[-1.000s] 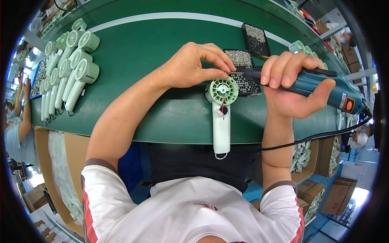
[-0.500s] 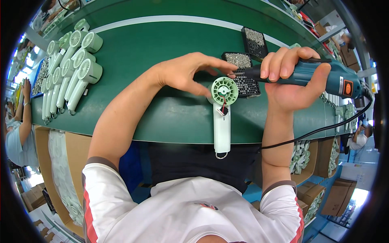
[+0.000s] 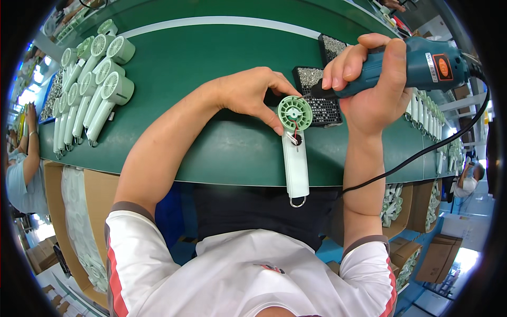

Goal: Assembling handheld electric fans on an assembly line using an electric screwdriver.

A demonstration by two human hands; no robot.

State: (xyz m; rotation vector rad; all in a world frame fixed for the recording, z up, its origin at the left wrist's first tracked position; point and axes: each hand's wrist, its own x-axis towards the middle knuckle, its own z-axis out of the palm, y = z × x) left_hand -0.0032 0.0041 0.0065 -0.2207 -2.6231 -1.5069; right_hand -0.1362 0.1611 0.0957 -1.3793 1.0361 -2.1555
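A pale green handheld fan [image 3: 297, 165] lies at the table's front edge, its round head open and a red wire and small dark part showing below it. My left hand [image 3: 245, 95] is closed around the left side of that head, thumb low and fingertips at the top rim. In my right hand [image 3: 372, 98] is a teal electric screwdriver [image 3: 417, 62], held nearly level. Its bit reaches the upper right rim of the fan head, by my left fingertips; whether a screw sits on the bit is too small to tell. The black screw tray [image 3: 325, 110] lies just behind.
A second black tray of screws [image 3: 331, 46] is farther back. Several assembled fans [image 3: 100, 100] are piled on the left of the green table [image 3: 211, 142], and more stand at right [image 3: 422, 113]. The screwdriver's black cord [image 3: 417, 164] loops past my right forearm. Cardboard boxes stand below.
The screwdriver bit has moved from over the screw tray left and down to the fan's rim. My left fingers have closed in on the head, and the fan has shifted slightly right.
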